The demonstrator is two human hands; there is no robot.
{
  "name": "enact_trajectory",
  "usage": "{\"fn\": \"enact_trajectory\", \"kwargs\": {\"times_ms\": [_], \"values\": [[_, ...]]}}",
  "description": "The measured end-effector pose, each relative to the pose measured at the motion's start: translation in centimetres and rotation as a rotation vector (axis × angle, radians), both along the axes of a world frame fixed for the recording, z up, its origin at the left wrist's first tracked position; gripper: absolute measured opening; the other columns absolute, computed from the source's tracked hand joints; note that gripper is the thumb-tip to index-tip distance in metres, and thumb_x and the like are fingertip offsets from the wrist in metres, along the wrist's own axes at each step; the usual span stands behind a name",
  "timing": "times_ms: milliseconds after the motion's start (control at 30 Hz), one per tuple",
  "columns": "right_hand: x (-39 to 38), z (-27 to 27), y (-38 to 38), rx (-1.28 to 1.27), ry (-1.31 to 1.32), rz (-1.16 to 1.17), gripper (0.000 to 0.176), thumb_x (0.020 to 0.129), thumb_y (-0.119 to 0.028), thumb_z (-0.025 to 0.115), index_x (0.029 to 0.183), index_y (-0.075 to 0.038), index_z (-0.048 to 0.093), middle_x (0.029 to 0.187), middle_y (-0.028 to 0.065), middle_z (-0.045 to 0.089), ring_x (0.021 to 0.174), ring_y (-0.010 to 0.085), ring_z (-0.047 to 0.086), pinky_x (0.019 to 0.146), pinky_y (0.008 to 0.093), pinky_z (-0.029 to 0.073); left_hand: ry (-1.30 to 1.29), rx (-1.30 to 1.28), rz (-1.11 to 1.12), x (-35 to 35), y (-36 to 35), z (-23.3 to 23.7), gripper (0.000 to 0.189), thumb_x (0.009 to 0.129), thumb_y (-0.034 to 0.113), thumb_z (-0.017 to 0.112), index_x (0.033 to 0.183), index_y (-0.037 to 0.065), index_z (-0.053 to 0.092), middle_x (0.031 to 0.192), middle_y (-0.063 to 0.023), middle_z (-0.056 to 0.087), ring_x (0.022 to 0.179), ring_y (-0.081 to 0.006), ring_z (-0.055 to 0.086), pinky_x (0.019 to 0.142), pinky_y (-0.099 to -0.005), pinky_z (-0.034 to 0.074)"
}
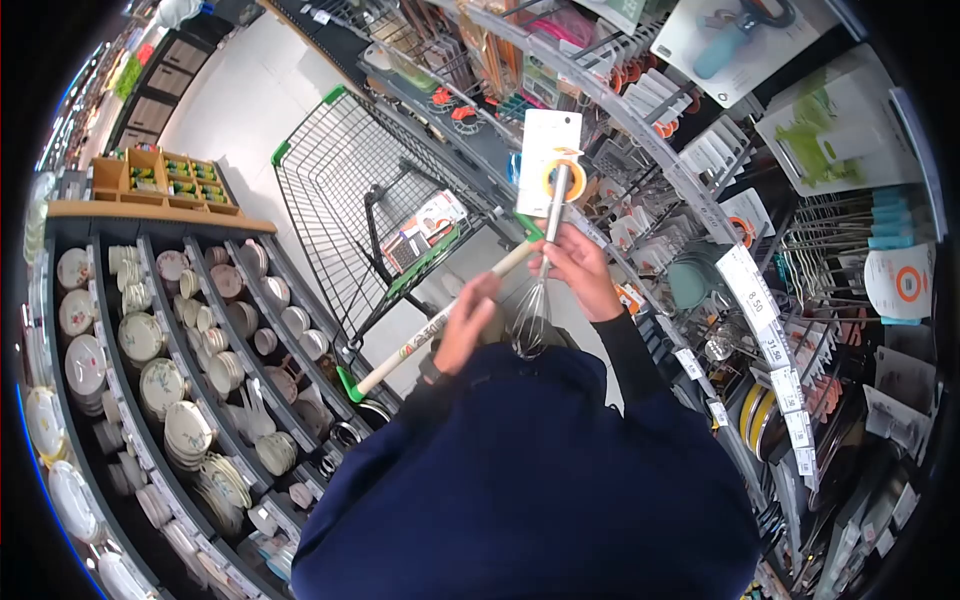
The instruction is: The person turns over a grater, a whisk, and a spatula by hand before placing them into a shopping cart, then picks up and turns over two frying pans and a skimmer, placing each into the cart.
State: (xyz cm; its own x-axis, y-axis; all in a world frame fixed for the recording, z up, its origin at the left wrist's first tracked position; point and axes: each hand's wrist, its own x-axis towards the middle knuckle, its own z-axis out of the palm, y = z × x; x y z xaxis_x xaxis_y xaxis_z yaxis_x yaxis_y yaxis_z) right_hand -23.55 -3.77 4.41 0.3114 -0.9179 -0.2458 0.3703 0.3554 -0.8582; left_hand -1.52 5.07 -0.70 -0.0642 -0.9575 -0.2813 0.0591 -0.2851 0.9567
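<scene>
My right hand (582, 272) pinches a metal whisk (532, 315) near the lower part of its handle. The whisk's wire loops point down toward my body, and a white card with an orange ring (551, 150) is attached at the handle's far end. To the left, my left hand (466, 325) is over the cart's pale handlebar (405, 358). Its fingers look stretched out and are slightly blurred; whether it touches the bar cannot be made out.
Ahead stands the wire shopping cart (330, 190), with boxed goods (425, 235) in it. Shelves of plates and bowls (185, 430) line the left. On the right, a rack holds hanging kitchen tools and price tags (745, 290). Pale floor (240, 80) shows beyond the cart.
</scene>
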Motion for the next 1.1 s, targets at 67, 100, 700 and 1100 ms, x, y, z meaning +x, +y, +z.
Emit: {"fn": "enact_trajectory", "kwargs": {"times_ms": [67,100,700,1100], "values": [[1.0,0.4,-0.7,0.048,-0.102,0.058,0.036,0.101,-0.012,0.055,0.135,-0.003,0.051,0.115,0.0121,0.065,0.098,0.019,0.068,0.088,0.0345,0.058,0.238,0.035,-0.187,-1.9,0.6,1.8,0.058,0.097,0.021,0.062,0.145,0.002,0.036,0.142,-0.0122,0.048,0.127,-0.0209,0.05,0.103,-0.035,0.043],[1.4,0.4,-0.9,0.041,-0.118,0.06,0.035,0.101,-0.012,0.055,0.134,-0.003,0.052,0.115,0.012,0.065,0.099,0.0203,0.068,0.088,0.0341,0.058,0.252,0.048,-0.26,-2.7,0.8,2.6,0.063,0.096,0.018,0.063,0.147,0.002,0.031,0.145,-0.0126,0.045,0.127,-0.0205,0.05,0.104,-0.0345,0.043],[2.7,2.9,-2.3,0.011,-0.179,0.07,0.042,0.104,-0.022,0.05,0.142,-0.002,0.046,0.13,0.0143,0.061,0.108,0.0213,0.066,0.095,0.0332,0.054,0.929,0.308,-0.371,-3.7,-0.9,5.9,0.079,0.092,0.037,0.067,0.15,0.004,0.025,0.125,-0.0189,0.055,0.1,-0.0293,0.065,0.081,-0.04,0.058],[2.0,2.7,1.8,-0.109,-0.054,0.347,0.045,0.104,-0.019,0.047,0.145,0.0,0.041,0.14,0.0124,0.054,0.125,0.019,0.054,0.108,0.0351,0.04,0.392,0.114,-0.211,-2.9,-2.3,6.3,0.056,0.086,0.007,0.071,0.135,0.002,0.044,0.108,-0.0093,0.063,0.081,-0.02,0.068,0.068,-0.03,0.055]]}}
